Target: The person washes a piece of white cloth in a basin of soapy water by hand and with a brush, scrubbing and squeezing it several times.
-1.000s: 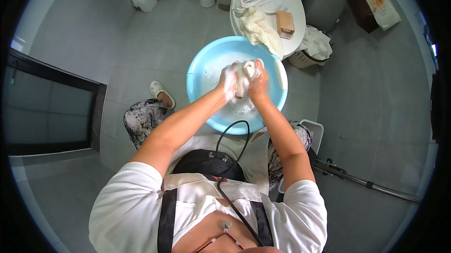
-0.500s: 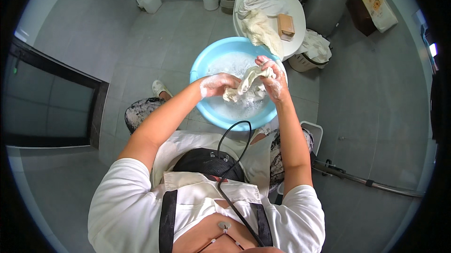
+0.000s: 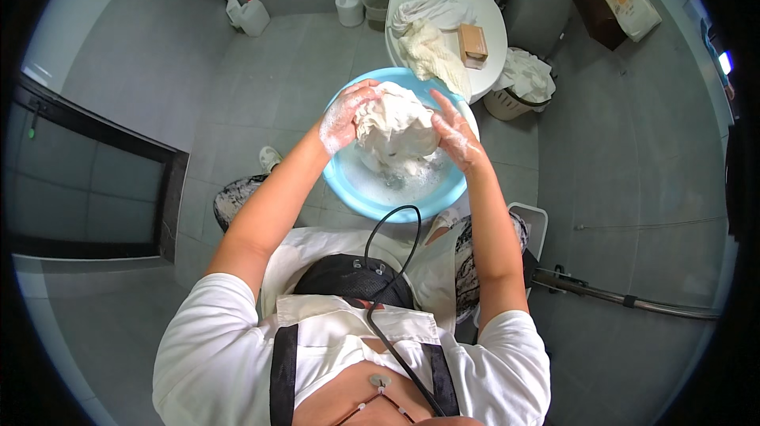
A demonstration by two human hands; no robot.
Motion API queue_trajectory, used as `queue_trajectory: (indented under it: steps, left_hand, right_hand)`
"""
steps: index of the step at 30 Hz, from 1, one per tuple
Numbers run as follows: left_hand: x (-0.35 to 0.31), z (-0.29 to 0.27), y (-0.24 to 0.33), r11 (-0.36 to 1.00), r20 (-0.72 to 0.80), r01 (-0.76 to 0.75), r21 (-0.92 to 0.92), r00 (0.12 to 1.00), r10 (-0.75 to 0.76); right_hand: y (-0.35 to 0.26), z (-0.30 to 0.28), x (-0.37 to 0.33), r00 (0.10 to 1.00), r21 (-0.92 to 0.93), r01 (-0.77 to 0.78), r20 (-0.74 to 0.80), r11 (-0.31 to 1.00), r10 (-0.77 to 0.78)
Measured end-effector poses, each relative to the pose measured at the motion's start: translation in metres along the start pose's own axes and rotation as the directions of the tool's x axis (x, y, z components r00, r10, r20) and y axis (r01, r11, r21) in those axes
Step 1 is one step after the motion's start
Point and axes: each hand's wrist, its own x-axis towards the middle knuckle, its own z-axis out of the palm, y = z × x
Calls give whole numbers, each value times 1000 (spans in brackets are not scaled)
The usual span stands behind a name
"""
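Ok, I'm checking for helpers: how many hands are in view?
2: left hand holding the white cloth, right hand at the cloth's right edge, both over the blue basin. No others show.

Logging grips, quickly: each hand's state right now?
Left hand: holding the white cloth.
Right hand: open, at the cloth's right edge; contact unclear.

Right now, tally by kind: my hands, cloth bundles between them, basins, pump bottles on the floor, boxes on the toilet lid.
Hands: 2 (left hand, right hand)
White cloth bundle: 1
Blue basin: 1
Pump bottle: 1
Brown box: 1
Total: 6
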Motion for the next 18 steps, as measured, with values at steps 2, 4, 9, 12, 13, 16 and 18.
queue_trajectory:
  steps: [2,4,9,12,13,16,18]
  left_hand:
    - [1,-2,-3,996,24,25,-84,999,-23]
    - [0,-3,-3,984,58,95,-152,994,-87]
    - [3,-17,-14,983,67,152,-99,987,-146]
    - [-1,-21,-21,929,206,201,-311,968,-141]
    - [-2,-20,-25,888,180,227,-399,969,-167]
    - [0,-14,-45,870,109,109,-481,992,-64]
    - [11,-11,-57,890,-8,36,-454,999,-45]
  right_hand:
    - [3,2,2,998,-65,51,31,997,-49]
    - [2,6,4,1000,29,-1,11,1000,1]
    - [5,7,17,992,19,84,-95,996,-82]
    - [13,4,26,968,353,221,-190,909,-162]
    - [15,5,30,940,325,230,-319,917,-122]
    - [20,12,40,827,111,315,-519,943,-216]
    - [27,24,40,606,-563,450,-377,693,-700]
